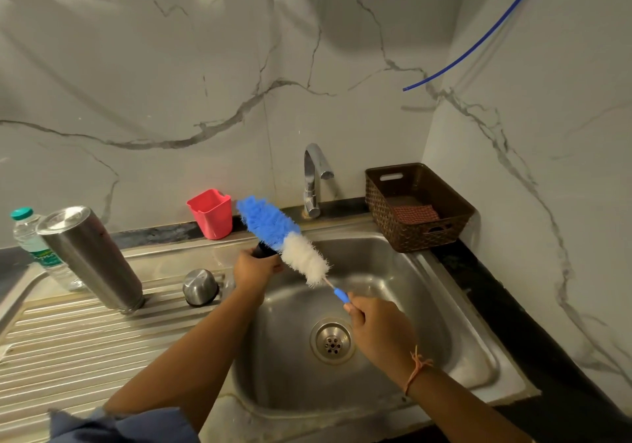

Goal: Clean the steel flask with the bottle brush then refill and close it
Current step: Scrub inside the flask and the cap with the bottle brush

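Observation:
The steel flask (89, 257) stands on the ribbed drainboard at the left, away from both hands. A small steel cap (200, 287) rests beside it, dome up. My right hand (379, 333) grips the blue handle of the bottle brush (284, 237) over the sink basin. The brush's blue and white bristle head points up and to the left. My left hand (254, 269) is closed on a small black object (263, 250) just under the bristles; the brush hides most of it.
The steel sink (427, 305) has a chrome tap (313, 179) behind it, with no water running. A red cup (208, 213) and a brown basket (417, 206) sit along the back edge. A plastic water bottle (29, 234) stands far left. A blue tube (478, 45) hangs at the upper right.

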Demonstrator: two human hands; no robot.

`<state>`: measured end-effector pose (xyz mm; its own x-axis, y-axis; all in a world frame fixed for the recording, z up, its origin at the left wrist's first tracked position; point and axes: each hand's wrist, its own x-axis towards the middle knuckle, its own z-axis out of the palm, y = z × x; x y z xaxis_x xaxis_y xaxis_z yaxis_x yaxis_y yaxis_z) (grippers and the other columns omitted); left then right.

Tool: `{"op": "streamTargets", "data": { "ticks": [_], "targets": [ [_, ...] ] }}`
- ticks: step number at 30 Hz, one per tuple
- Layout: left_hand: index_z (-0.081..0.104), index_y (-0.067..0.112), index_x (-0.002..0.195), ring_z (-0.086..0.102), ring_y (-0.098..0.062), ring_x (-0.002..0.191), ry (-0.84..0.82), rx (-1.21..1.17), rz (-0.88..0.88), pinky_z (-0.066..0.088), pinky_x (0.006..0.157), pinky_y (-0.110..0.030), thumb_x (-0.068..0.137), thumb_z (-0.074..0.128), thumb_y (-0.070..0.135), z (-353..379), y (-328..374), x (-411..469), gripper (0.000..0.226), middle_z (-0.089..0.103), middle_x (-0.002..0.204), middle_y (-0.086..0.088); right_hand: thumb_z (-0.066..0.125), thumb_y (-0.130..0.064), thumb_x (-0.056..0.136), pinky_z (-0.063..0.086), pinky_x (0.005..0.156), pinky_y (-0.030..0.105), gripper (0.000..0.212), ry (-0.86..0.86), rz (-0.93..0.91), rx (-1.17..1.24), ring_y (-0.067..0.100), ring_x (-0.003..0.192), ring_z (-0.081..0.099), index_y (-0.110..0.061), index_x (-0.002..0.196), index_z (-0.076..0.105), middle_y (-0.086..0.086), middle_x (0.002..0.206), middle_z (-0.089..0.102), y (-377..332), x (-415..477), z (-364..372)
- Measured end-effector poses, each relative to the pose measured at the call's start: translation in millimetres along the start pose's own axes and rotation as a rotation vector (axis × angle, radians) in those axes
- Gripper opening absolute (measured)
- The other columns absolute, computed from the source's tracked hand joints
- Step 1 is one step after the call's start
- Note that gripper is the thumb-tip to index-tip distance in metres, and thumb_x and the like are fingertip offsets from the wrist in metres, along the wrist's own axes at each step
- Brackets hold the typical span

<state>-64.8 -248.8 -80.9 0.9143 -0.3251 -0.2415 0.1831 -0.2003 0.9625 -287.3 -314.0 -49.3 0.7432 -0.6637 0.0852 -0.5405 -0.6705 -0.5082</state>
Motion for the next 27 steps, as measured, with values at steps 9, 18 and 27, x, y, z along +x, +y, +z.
{"op": "streamTargets", "data": {
  "ticks": [9,18,27],
  "targets": [
    [0.056,0.012,0.119,0.062,-0.014,0.080,-0.179,-0.277,-0.247,0.051,0.070,-0.025,0.078,0.068,0.054,9.4,7.9,-15.8,0.059,0.066,0.104,-0.009,0.045,-0.021,0.097,0.029,0.048,0.024,0.026,-0.087,0.123,0.118,0.005,0.053,0.039,-0.020,0.073,0.056,-0.010,0.058,0.043,17.5,22.3,-9.3],
    [0.053,0.002,0.103,0.060,-0.030,0.083,-0.211,-0.807,-0.564,0.056,0.045,-0.027,0.090,0.062,0.028,5.4,19.1,-20.3,0.031,0.054,0.101,-0.020,0.045,-0.021,0.097,0.031,0.054,0.029,0.038,-0.073,0.150,0.187,0.009,0.053,0.036,-0.024,0.059,0.040,-0.007,0.057,0.039,9.5,14.5,-1.3],
    [0.059,0.009,0.089,0.063,-0.017,0.055,-0.309,-0.906,-0.492,0.055,0.046,-0.028,0.099,0.044,0.029,10.3,28.7,-19.8,0.027,0.062,0.066,-0.006,0.036,-0.031,0.099,0.046,0.074,0.026,0.037,-0.027,-0.002,0.024,0.017,0.097,0.063,-0.029,0.134,0.048,0.000,0.108,0.068,-14.0,-10.0,3.5]
  ]
}}
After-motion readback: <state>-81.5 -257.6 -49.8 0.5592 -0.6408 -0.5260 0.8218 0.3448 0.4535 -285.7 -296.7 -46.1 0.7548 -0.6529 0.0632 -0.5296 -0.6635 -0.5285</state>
